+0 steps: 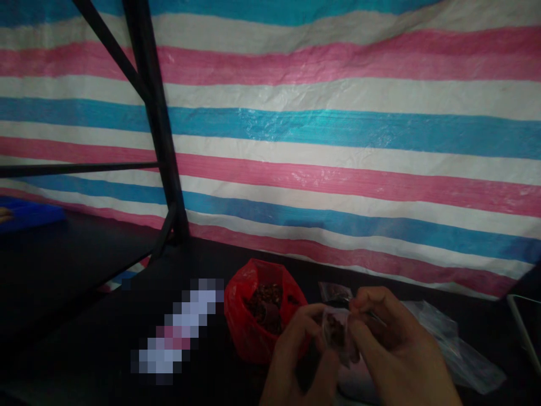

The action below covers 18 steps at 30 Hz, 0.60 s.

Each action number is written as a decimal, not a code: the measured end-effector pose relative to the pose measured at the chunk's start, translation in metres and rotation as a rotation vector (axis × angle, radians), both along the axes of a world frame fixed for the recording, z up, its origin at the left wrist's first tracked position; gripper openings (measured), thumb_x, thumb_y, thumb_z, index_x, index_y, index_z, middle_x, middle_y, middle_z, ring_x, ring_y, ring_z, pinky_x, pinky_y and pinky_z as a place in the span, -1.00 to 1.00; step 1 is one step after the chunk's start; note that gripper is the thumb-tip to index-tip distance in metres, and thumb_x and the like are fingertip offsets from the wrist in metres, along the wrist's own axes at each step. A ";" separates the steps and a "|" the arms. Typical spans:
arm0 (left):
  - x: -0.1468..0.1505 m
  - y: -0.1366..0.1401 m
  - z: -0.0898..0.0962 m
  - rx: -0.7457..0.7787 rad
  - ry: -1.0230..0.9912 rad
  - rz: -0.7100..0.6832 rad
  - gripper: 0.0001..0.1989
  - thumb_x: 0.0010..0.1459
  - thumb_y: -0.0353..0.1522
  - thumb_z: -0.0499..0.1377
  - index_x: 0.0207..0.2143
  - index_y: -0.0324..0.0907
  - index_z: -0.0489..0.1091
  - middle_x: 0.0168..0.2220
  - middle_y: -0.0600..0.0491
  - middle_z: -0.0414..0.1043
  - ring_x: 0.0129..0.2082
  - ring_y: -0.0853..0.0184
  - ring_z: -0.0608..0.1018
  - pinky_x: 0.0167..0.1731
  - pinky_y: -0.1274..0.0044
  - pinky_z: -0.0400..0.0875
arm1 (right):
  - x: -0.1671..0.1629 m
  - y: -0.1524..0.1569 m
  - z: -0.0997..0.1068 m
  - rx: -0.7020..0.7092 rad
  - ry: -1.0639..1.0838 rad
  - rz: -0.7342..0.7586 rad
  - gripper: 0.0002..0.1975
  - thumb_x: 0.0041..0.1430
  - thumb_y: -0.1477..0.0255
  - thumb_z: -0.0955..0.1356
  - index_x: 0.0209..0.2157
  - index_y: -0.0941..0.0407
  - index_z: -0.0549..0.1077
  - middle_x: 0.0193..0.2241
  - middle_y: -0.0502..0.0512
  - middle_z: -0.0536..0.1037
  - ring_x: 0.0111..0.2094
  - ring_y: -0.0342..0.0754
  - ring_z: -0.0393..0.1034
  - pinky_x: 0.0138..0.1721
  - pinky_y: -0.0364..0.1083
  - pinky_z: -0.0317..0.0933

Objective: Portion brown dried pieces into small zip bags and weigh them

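Observation:
Between my two hands is a small clear plastic bag [336,330] with dark brown bits inside. My left hand [298,349] grips its left side, fingers curled. The fingers of my right hand [389,344] pinch its upper right edge. Just left of my hands stands an open red plastic bag [240,316] filled with similar brown bits, and a small dark cup-like thing [270,316] rests in them. Behind the held bag lies another small clear bag [335,291] with dark contents. A pale object below my hands is partly hidden.
Clear plastic bags [456,344] lie to the right, near a dark, light-rimmed object [526,327] at the edge. A pixelated strip [181,332] lies left on the black table [203,259]. Black metal posts [156,124] and a striped sheet [338,129] stand behind. A blue tray [38,211] is far left.

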State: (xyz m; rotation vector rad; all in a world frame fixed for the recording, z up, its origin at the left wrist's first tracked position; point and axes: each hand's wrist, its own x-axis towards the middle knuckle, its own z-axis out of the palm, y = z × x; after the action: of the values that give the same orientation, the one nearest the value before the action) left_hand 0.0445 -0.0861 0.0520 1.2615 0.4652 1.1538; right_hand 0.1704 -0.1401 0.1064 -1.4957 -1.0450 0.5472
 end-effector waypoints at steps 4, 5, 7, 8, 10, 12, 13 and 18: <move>0.006 -0.005 -0.005 -0.183 -0.034 0.030 -0.63 -0.07 -0.45 0.47 -0.25 -0.05 0.41 -0.23 0.06 0.62 -0.15 0.20 0.60 -0.05 0.46 0.43 | -0.010 0.011 0.006 0.054 0.046 -0.021 -0.81 0.12 0.20 0.44 -0.39 -0.01 0.43 -0.58 -0.06 0.54 -0.56 -0.05 0.51 -0.59 -0.18 0.36; 0.008 -0.003 -0.007 -0.241 -0.072 0.079 -0.59 -0.07 -0.44 0.49 -0.22 -0.05 0.39 -0.22 0.07 0.63 -0.15 0.21 0.62 -0.07 0.48 0.45 | -0.013 0.014 0.007 0.075 0.036 -0.031 -0.79 0.12 0.17 0.43 -0.39 0.00 0.45 -0.56 -0.03 0.56 -0.54 -0.04 0.53 -0.57 -0.17 0.39; 0.007 0.005 -0.011 -0.370 -0.182 0.145 -0.50 -0.08 -0.33 0.54 -0.14 -0.06 0.38 -0.15 0.03 0.66 -0.11 0.19 0.67 -0.10 0.48 0.50 | -0.019 0.019 0.006 0.104 -0.030 -0.036 -0.75 0.13 0.12 0.42 -0.35 0.02 0.52 -0.43 0.06 0.64 -0.44 0.00 0.60 -0.44 -0.13 0.49; 0.005 0.011 -0.013 -0.433 -0.224 0.153 -0.44 -0.09 -0.26 0.57 -0.09 -0.06 0.38 -0.11 0.01 0.67 -0.09 0.17 0.68 -0.11 0.47 0.52 | -0.022 0.021 0.004 0.097 -0.089 -0.027 -0.74 0.14 0.13 0.42 -0.30 0.02 0.55 -0.34 0.10 0.67 -0.35 0.03 0.63 -0.34 -0.10 0.54; -0.001 0.024 -0.018 -0.526 -0.243 0.144 -0.36 -0.09 -0.12 0.57 -0.03 -0.10 0.41 -0.07 -0.05 0.68 -0.07 0.15 0.70 -0.10 0.45 0.55 | -0.026 0.024 -0.003 0.048 -0.229 0.015 -0.75 0.13 0.20 0.44 -0.19 0.01 0.60 -0.17 0.12 0.69 -0.17 0.06 0.64 -0.12 -0.05 0.54; -0.008 0.034 -0.022 -0.594 -0.228 0.129 -0.32 -0.11 -0.03 0.55 -0.03 -0.16 0.45 -0.08 -0.10 0.69 -0.03 0.10 0.70 -0.06 0.42 0.57 | -0.029 0.028 -0.014 -0.045 -0.339 0.102 -0.72 0.11 0.33 0.47 -0.10 -0.02 0.61 -0.05 0.10 0.68 -0.03 0.07 0.61 0.05 -0.02 0.48; -0.011 0.038 -0.023 -0.633 -0.230 0.120 -0.33 -0.10 -0.02 0.54 -0.05 -0.18 0.48 -0.09 -0.12 0.69 -0.02 0.07 0.70 -0.05 0.40 0.58 | -0.030 0.031 -0.019 -0.089 -0.365 0.144 -0.68 0.09 0.38 0.47 -0.07 -0.03 0.61 -0.01 0.09 0.67 0.02 0.08 0.59 0.11 -0.01 0.45; -0.014 0.043 -0.012 -0.906 -0.342 0.030 -0.70 0.44 -0.23 0.15 0.00 -0.27 0.51 -0.02 -0.24 0.68 -0.02 0.08 0.72 0.07 0.28 0.58 | -0.034 0.052 -0.037 -0.161 -0.259 0.101 -0.65 0.26 0.27 0.35 0.02 0.02 0.59 0.02 0.16 0.69 0.02 0.11 0.62 0.05 0.03 0.49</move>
State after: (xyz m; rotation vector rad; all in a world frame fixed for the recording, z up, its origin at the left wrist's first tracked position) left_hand 0.0300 -0.0432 0.0404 0.2695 0.6450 0.9723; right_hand 0.1365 -0.0877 0.0698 -1.6938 -1.3078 0.5277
